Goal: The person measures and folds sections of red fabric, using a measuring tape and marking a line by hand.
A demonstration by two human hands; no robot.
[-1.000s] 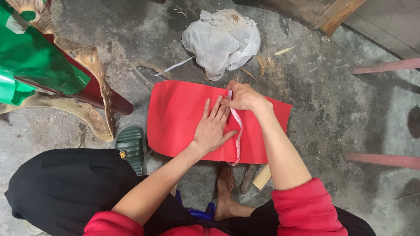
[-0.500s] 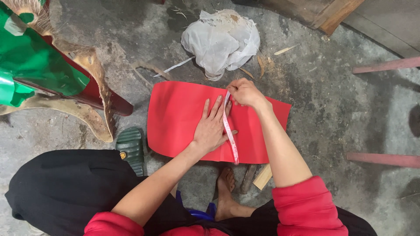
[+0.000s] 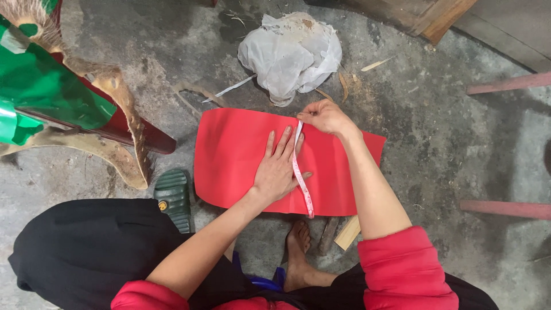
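We crouch over a red sheet [image 3: 235, 155] spread flat on the concrete floor [image 3: 447, 149]. Our left hand [image 3: 278, 169] lies palm down on the sheet, fingers released and spread, pressing it to the floor. Its thumb side touches the tape [image 3: 299, 172], a pink measuring tape that runs across the sheet from far edge to near edge, just right of the hand, with its lower end reaching the near edge.

Our right hand [image 3: 327, 116] is at the sheet's far edge, fingers clenched in a pinch on the tape's upper end, holding it against the sheet. The tape lies nearly straight between the pinch and the near edge, tilted slightly to the right as it comes toward us.

Beyond the sheet, just past the right hand, sits a crumpled white bag [image 3: 290, 54]. To the left stand a green and red object [image 3: 40, 103] and a pale curved piece [image 3: 123, 143] beside it. A green sandal [image 3: 174, 198] lies near the sheet's left near corner. Our bare foot [image 3: 297, 252] rests just below the sheet's near edge, with a small wood block [image 3: 348, 232] beside it. Two pink bars [image 3: 505, 83] lie on the floor well to the right.
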